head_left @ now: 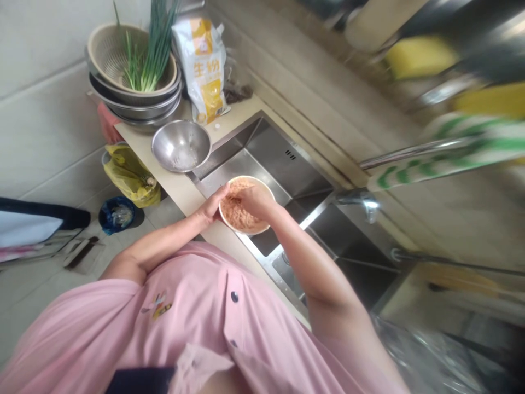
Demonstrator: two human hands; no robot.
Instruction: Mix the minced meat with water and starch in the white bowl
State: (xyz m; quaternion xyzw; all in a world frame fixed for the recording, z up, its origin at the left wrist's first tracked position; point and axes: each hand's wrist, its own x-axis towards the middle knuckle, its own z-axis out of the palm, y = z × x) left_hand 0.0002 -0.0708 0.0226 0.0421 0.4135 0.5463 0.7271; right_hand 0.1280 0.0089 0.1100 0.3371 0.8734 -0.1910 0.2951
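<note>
Clasps bowl by rim with left grip; has right grip in mix, cannot tell if spread. Likely feels soft, sticky; best steady at rim.

Pink shirt covering torso, short left sleeve ending near elbow. Dark round buttons running down placket. Small yellow-and-dark motif decorating shirt. Navy patch showing low down. Left hand, right hand showing bare.

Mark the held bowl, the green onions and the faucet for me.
Held bowl [246, 232]: head view, on the lower edge of its rim.
Green onions [155, 50]: head view, on their leaves.
Faucet [356, 196]: head view, on its metal body.
</note>
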